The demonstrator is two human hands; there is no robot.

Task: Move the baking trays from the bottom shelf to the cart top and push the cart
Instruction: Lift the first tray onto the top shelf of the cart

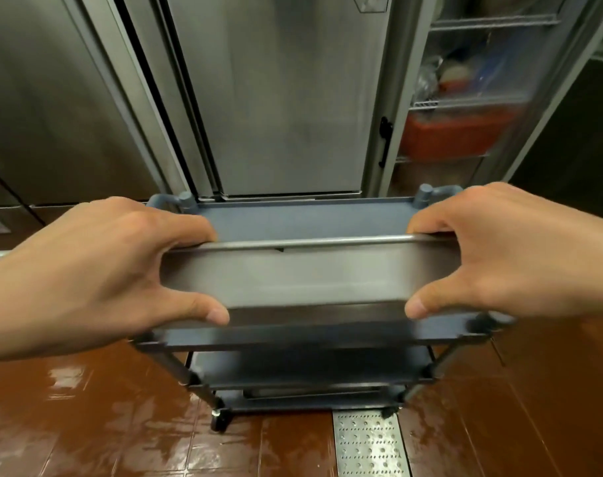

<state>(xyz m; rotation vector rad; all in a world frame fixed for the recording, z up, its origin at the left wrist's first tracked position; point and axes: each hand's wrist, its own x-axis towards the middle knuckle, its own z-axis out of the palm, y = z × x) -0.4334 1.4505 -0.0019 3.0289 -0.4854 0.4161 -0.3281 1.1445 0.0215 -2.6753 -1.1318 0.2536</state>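
Observation:
A steel baking tray [310, 273] is held level just above the near half of the grey-blue cart top [310, 218]. My left hand [97, 270] grips its left end, fingers over the far rim and thumb on the near edge. My right hand [506, 253] grips the right end the same way. The cart [307, 339] has three tiers; another flat tray [313, 392] shows on the bottom shelf, mostly hidden by the middle shelf.
Steel refrigerator doors [286, 98] stand right behind the cart. An open cabinet [465, 108] at the right holds wire shelves with a red tub. The brown tiled floor [86, 425] is wet and shiny, with a perforated metal drain cover [368, 442] near the cart's front wheels.

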